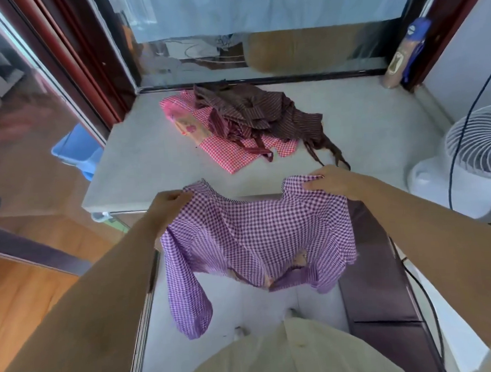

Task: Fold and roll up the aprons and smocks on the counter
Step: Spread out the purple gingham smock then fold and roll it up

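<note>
A purple checked smock [256, 237] hangs in the air in front of the counter's near edge, its sleeves dangling. My left hand [167, 203] grips its upper left corner and my right hand [333, 182] grips its upper right corner, so the cloth is stretched between them. Farther back on the grey counter [139, 163] lies a red-and-pink checked apron [228, 155], spread flat. A crumpled dark brown striped apron [257, 113] lies on top of it, its ties trailing toward my right hand.
A white fan [478, 154] with a dark cable stands at the right of the counter. A glass window runs along the back, with a bottle [403, 58] in its right corner. A blue bin [75, 153] sits on the floor left of the counter.
</note>
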`<state>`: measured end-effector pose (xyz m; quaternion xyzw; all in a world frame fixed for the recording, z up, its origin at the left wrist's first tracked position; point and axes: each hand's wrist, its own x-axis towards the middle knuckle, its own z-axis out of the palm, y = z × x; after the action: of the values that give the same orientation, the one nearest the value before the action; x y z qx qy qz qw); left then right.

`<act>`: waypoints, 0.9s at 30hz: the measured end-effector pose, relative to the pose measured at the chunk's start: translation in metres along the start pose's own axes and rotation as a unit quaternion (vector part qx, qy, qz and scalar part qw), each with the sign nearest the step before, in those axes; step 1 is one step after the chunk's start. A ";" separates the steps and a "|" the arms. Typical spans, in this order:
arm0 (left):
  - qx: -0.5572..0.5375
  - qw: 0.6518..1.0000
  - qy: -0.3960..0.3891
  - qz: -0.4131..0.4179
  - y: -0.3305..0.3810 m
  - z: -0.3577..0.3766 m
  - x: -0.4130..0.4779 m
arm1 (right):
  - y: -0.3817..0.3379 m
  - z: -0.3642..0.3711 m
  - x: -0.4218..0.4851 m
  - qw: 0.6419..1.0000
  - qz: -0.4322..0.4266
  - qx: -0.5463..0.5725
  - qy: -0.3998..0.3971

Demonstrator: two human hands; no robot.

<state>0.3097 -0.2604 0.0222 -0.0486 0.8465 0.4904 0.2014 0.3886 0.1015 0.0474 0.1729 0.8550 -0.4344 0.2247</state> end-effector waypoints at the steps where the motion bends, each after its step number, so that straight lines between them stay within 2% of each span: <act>1: 0.001 1.000 0.018 0.024 0.000 0.000 -0.001 | -0.002 0.001 -0.002 1.000 -0.015 0.008 0.017; 6: -0.020 0.998 0.051 0.041 -0.002 0.000 0.003 | -0.008 0.000 -0.008 0.995 -0.039 0.080 0.043; 13: -0.072 0.995 0.042 0.047 -0.001 -0.001 0.002 | -0.001 -0.001 -0.007 0.992 -0.010 0.113 0.057; 16: -0.093 0.995 0.000 0.019 0.003 -0.003 0.003 | 0.000 -0.001 -0.006 0.990 0.002 0.133 0.037; 19: -0.029 0.997 -0.066 -0.032 0.008 -0.005 0.002 | 0.000 -0.001 -0.009 0.996 0.021 0.083 -0.012; 22: -0.008 0.999 -0.028 -0.043 0.011 -0.007 -0.002 | 0.006 -0.003 -0.005 0.998 0.000 0.054 0.040; 25: -0.047 0.999 0.021 -0.010 0.010 -0.009 0.000 | 0.005 -0.007 0.000 0.994 -0.033 0.067 0.083; 27: -0.072 0.997 0.024 -0.003 0.014 -0.009 -0.001 | 0.004 -0.007 0.004 0.993 -0.041 0.070 0.091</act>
<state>0.3041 -0.2605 0.0379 -0.0773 0.8132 0.5486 0.1783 0.3853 0.1096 0.0462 0.1922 0.8455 -0.4846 0.1157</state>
